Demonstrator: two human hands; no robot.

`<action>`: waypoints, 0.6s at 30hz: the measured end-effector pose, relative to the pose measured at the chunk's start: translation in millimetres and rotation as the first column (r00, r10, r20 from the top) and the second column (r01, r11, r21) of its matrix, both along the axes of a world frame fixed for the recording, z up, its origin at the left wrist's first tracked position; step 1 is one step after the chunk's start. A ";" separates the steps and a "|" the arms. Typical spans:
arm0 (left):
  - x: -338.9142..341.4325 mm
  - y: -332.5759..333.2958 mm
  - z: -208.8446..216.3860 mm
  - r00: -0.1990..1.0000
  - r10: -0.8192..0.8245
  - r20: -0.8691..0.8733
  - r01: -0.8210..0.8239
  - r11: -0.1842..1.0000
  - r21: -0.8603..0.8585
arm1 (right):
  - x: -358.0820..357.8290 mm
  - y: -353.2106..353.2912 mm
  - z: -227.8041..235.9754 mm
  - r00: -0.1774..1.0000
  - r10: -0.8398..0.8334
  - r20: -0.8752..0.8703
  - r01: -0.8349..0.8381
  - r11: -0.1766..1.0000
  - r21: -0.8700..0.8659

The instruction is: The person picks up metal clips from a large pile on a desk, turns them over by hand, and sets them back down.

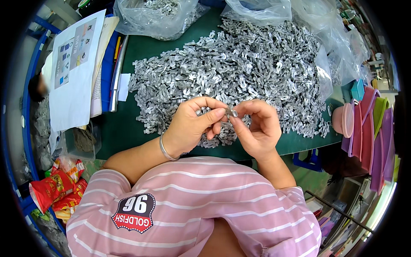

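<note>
Both my hands meet above the near edge of a big heap of small silvery metal clips spread over a green tabletop. Between my fingertips is one small metal clip. My left hand, with a bracelet at its wrist, pinches the clip between thumb and forefinger. From the other side my right hand grips it with thumb and fingers. Another bit of metal shows by the curled fingers of my left hand; whether it is held or lies behind, I cannot tell. The fingers partly cover the clip.
Clear plastic bags with more clips stand along the far side. Papers and blue folders are at the left, above a clear plastic tub. Pink, green and purple bins stand at the right. Red packets lie lower left.
</note>
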State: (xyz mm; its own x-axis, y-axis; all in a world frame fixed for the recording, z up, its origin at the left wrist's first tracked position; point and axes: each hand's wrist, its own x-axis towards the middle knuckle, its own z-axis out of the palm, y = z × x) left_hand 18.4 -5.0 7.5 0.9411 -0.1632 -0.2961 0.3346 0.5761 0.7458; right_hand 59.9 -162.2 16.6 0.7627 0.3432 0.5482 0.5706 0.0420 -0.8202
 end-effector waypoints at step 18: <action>-1.5 2.2 1.0 0.995 -0.092 0.046 0.093 0.996 -0.008 | 50.1 -7.4 -6.2 0.895 -0.251 0.369 0.436 0.663 -0.609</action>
